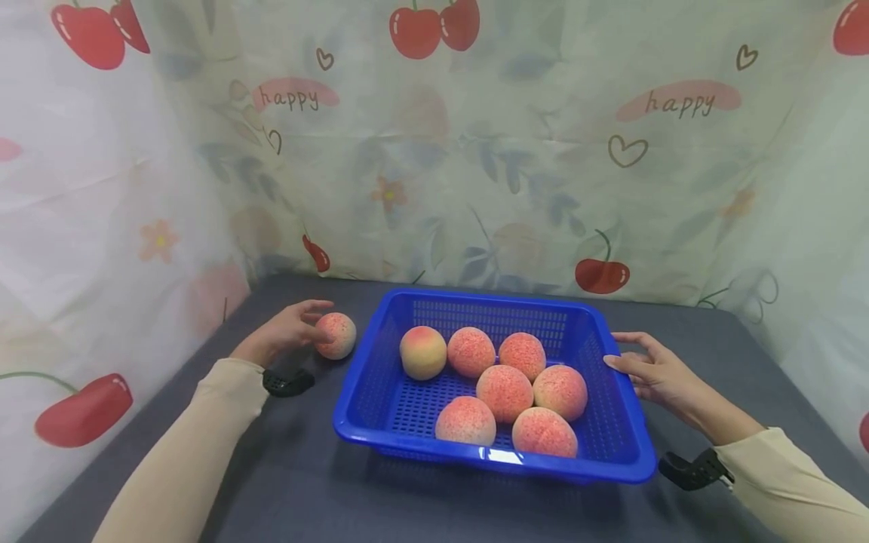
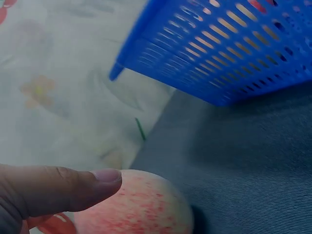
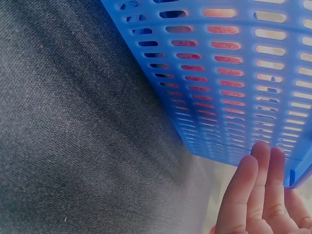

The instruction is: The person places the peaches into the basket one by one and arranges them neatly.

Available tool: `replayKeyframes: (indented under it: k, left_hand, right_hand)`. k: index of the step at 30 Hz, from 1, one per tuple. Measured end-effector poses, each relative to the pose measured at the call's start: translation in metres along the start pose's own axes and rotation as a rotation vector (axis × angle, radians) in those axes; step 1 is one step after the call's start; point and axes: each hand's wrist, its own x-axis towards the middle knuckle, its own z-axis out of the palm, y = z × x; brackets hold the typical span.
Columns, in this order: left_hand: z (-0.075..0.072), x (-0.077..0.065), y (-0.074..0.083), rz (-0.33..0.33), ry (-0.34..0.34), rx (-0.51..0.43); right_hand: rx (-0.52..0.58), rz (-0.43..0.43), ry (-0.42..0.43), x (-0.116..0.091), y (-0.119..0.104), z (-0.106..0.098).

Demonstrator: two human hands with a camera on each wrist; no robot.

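Observation:
My left hand (image 1: 288, 330) is at a pink-and-cream peach (image 1: 337, 336) on the dark tabletop, left of a blue plastic basket (image 1: 360, 369). Its thumb overlaps the near side of that peach in the left wrist view, and its forefinger stretches past the far side. The other fingers are partly hidden. On the opposite side, my right hand (image 1: 652, 369) holds the basket's right rim, thumb over the top edge and fingers against the slotted outer wall. Several peaches (image 1: 505, 393) lie inside the basket, mostly toward its right half; a yellower one (image 1: 423, 353) sits at the left.
A dark cloth (image 1: 285, 475) covers the table. Pale printed sheeting (image 1: 448, 204) closes off the back and both sides, close behind the basket. Black straps with camera mounts (image 1: 692, 469) hang below both wrists.

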Motion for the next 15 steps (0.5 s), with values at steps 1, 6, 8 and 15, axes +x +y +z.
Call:
replayKeyframes:
  k: [1, 6, 8, 15]
  left_hand:
    - [0.002, 0.002, -0.002, -0.013, 0.0, -0.003]
    - [0.009, 0.009, -0.005, -0.072, 0.013, -0.001]
    - [0.011, 0.011, -0.006, -0.088, 0.02, -0.002]
    - [0.015, 0.015, -0.007, -0.106, 0.026, -0.011]
  right_hand:
    - [-0.003, 0.0, 0.0, 0.0, 0.0, 0.0]
    - [-0.012, -0.003, -0.001, 0.0, 0.0, 0.0]
    - [-0.008, -0.002, -0.002, 0.0, 0.0, 0.0]
    - [0.005, -0.004, -0.01, 0.0, 0.002, 0.0]
